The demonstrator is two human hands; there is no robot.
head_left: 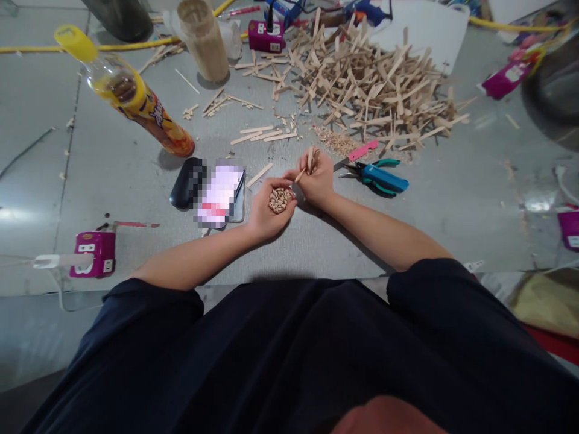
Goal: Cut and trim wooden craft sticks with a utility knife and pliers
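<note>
My left hand (263, 212) curls around a round cluster of small, tan, rounded wooden pieces (280, 200), its face turned up. Whether the pieces are loose or joined cannot be told. Close beside it, my right hand (320, 181) is closed on a few short wooden sticks (310, 158), one tip pointing toward the cluster. A single flat wooden stick (260, 175) lies just beyond my left hand. To the right of my right hand are a pink-handled blade (363, 150) and blue-and-teal pliers (383, 178).
A large heap of wooden sticks (366, 84) covers the back, with sawdust-like bits (337, 141) before it. At left stand a yellow-capped bottle (149, 111), a jar (203, 42), a phone (219, 193) and a black case (186, 184). A purple socket block (93, 254) sits near the front edge.
</note>
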